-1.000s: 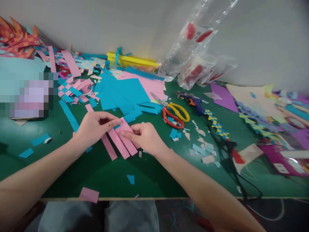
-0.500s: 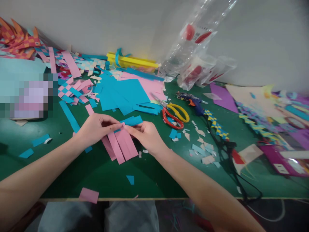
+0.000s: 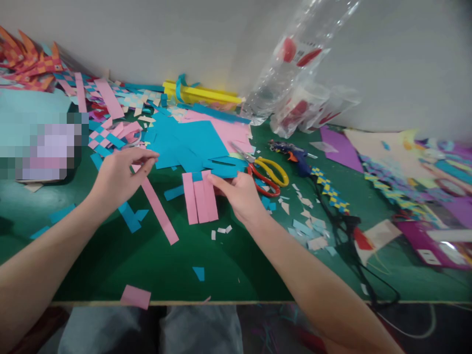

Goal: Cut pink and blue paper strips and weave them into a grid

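Observation:
My right hand (image 3: 239,194) pinches a strip weave of pink and blue paper (image 3: 201,199) between thumb and fingers at its upper right. Its pink strips hang side by side from a blue crosswise strip, whose end sticks out to the left. My left hand (image 3: 123,172) is apart from the weave, thumb and fingertips drawn together; I cannot make out anything between them. Beneath the left hand, a long pink paper strip (image 3: 160,209) slants across the table, with a blue paper strip (image 3: 129,219) to its left.
Blue paper sheets (image 3: 191,140) lie behind the hands. Scissors (image 3: 267,172) with red and yellow handles and a blue glue gun (image 3: 302,164) with a black cord are to the right. Paper scraps (image 3: 313,231) litter the green table (image 3: 165,275). Plastic packaging (image 3: 295,103) leans on the wall.
My left hand has let go of the weave and moved up and left. The right hand has shifted the weave rightward and turned it more upright, uncovering the long pink strip.

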Motion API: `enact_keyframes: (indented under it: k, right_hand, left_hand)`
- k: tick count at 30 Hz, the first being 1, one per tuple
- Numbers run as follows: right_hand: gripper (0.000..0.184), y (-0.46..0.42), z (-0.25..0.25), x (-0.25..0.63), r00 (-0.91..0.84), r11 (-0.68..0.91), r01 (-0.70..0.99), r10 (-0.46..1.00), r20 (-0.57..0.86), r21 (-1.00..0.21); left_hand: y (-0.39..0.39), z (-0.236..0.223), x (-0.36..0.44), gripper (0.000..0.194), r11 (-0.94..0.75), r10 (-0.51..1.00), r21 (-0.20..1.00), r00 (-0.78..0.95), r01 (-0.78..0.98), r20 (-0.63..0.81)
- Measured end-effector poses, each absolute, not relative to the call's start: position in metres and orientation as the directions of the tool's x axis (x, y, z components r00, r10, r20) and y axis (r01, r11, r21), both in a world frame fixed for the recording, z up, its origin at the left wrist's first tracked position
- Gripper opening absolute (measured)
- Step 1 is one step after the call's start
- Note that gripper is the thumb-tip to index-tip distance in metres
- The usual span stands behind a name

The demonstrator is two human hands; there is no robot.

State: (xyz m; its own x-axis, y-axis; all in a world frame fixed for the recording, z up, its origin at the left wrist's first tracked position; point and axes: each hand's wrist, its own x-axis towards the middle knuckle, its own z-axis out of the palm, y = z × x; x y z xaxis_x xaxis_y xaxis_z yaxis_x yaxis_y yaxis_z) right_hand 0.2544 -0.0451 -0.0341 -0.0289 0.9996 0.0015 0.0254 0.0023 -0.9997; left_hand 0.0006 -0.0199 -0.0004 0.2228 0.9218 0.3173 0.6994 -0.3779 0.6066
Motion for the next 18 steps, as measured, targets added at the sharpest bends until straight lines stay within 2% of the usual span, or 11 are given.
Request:
enact_keyframes:
  k: [3,9,13,18]
  right_hand:
    - [0.030,-0.041,-0.037,0.259,-0.025,0.054,0.095,0.998,0.052,-0.994]
    - [0.030,-0.050,-0.026,0.255,-0.122,0.120,0.391,0.989,0.077,-0.913]
    - [0.030,-0.049,-0.024,0.257,-0.136,0.083,0.364,0.990,0.035,-0.928]
    - [0.029,-0.042,-0.030,0.265,-0.102,0.085,0.323,0.993,0.054,-0.942]
  left_hand:
    - [-0.014,-0.005,-0.005,0.028,-0.416,0.894,0.478,0.252,0.774,0.370]
    - [-0.020,-0.016,0.008,0.032,-0.547,0.835,0.375,0.453,0.749,0.313]
    - [-0.024,-0.023,0.017,0.036,-0.649,0.761,0.299,0.593,0.700,0.263]
    - [-0.024,-0.024,0.018,0.037,-0.700,0.715,0.252,0.660,0.669,0.233]
